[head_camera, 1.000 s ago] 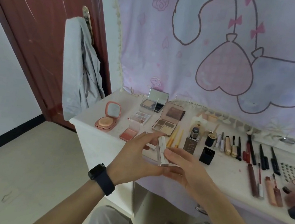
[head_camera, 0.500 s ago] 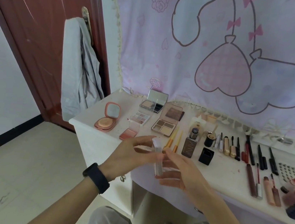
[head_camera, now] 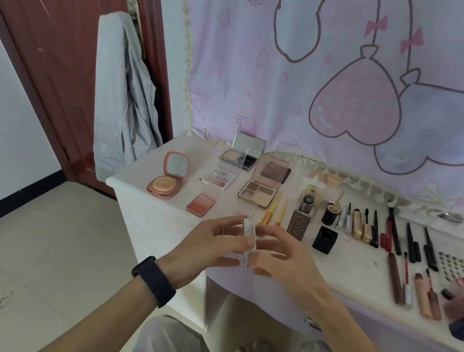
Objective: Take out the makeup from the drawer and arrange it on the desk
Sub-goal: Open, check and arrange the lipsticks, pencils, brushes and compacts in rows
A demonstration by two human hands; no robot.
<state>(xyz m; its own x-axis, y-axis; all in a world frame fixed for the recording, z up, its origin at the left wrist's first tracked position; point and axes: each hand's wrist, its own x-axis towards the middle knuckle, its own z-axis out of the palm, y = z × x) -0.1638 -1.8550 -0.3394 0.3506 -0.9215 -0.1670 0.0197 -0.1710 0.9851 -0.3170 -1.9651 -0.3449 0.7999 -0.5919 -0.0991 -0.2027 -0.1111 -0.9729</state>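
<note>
Both hands hold a slim white makeup case (head_camera: 248,242) edge-on above the desk's front edge. My left hand (head_camera: 204,245) pinches its left side with thumb and fingers; my right hand (head_camera: 285,258) pinches its right side. On the white desk (head_camera: 146,194) lie an open pink compact (head_camera: 167,179), a pink blush (head_camera: 202,204), eyeshadow palettes (head_camera: 261,191), two orange brushes (head_camera: 272,210), a brown foundation bottle (head_camera: 301,219), a black cap (head_camera: 325,239) and a row of pencils and lip tubes (head_camera: 392,239). No drawer is in view.
A red-brown door (head_camera: 50,51) with a grey garment (head_camera: 120,97) hanging on its handle stands left of the desk. A lilac cloth with heart drawings (head_camera: 339,80) covers the wall behind. My knees (head_camera: 189,349) are below the desk's front.
The white case has turned upright and edge-on between my hands, and both hands have shifted slightly toward the desk. The items on the desk have not moved.
</note>
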